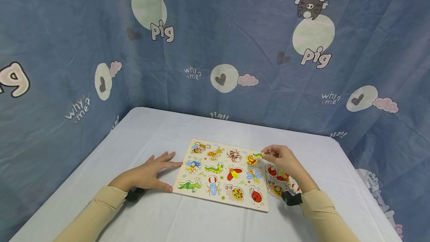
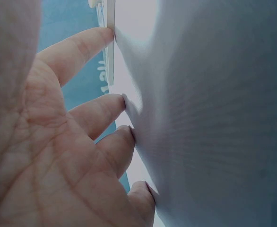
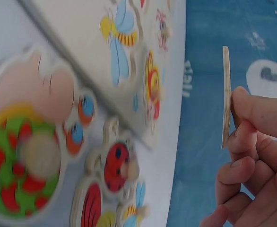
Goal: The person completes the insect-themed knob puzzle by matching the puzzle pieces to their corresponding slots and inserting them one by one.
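Observation:
A wooden insect puzzle board (image 1: 208,198) lies flat on the white table. My left hand (image 1: 151,174) rests with fingers spread at its left side, thumb and index fingertip touching the edge; the left wrist view shows the other fingertips on the cloth. My right hand (image 1: 280,158) pinches a small green-and-yellow puzzle piece (image 1: 257,155) by its knob, held up over the board's far right corner near the butterfly piece (image 1: 252,160). From the right wrist, the held piece (image 3: 226,97) appears edge-on, its picture hidden.
Loose puzzle pieces lie right of the board under my right wrist: a snail (image 1: 275,189), a ladybug (image 1: 271,170), a red-winged insect (image 1: 284,177) and others, partly covered. A blue curtain (image 1: 215,40) hangs behind the table (image 1: 161,126).

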Tool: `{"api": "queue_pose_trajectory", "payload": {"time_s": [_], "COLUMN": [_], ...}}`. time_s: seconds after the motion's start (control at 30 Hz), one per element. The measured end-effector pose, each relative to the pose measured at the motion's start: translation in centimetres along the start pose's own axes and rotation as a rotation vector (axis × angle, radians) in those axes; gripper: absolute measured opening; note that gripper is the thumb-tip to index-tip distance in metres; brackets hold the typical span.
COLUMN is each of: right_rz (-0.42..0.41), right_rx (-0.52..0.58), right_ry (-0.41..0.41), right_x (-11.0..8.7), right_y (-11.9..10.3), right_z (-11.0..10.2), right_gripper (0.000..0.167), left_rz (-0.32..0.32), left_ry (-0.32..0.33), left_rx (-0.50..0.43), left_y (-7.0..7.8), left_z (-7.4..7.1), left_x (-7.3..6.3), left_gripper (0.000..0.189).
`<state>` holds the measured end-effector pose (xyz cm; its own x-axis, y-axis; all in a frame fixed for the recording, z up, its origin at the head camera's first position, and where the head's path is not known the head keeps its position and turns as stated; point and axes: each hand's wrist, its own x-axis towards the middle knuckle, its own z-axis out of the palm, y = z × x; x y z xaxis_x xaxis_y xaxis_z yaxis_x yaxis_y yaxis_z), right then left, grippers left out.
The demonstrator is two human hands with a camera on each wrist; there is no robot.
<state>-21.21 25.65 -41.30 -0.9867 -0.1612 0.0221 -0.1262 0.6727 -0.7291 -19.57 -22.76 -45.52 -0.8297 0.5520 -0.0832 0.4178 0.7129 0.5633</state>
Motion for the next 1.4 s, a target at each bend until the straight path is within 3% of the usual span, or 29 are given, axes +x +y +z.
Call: {"api": "queue_pose_trajectory", "payload": {"time_s": [0.37,0.77,1.4], "right_rz": [-0.029,-0.1,-0.137], "right_rx": [-0.015,-0.028,-0.023], "right_ry": [-0.017,-0.059,-0.13], "right_x": [0.7,1.3,2.0], "right_y": [-1.8,-3.3,-5.7], "right_z": [2.7,4.4,7.9], "right_gripper": [0.015,0.017,0.01], "left_rz": [0.022,0.014,0.014], "left_ry": [-0.002,-0.004,-0.007], "left_rx": [-0.016,0.004,-0.01], "left_y": [0.3,0.1,0.0], "left_z": [0.0,-0.1,0.0], "left_x": [-0.1,0.0,-0.2], "left_gripper": [0.089,0.09,0.09]}}
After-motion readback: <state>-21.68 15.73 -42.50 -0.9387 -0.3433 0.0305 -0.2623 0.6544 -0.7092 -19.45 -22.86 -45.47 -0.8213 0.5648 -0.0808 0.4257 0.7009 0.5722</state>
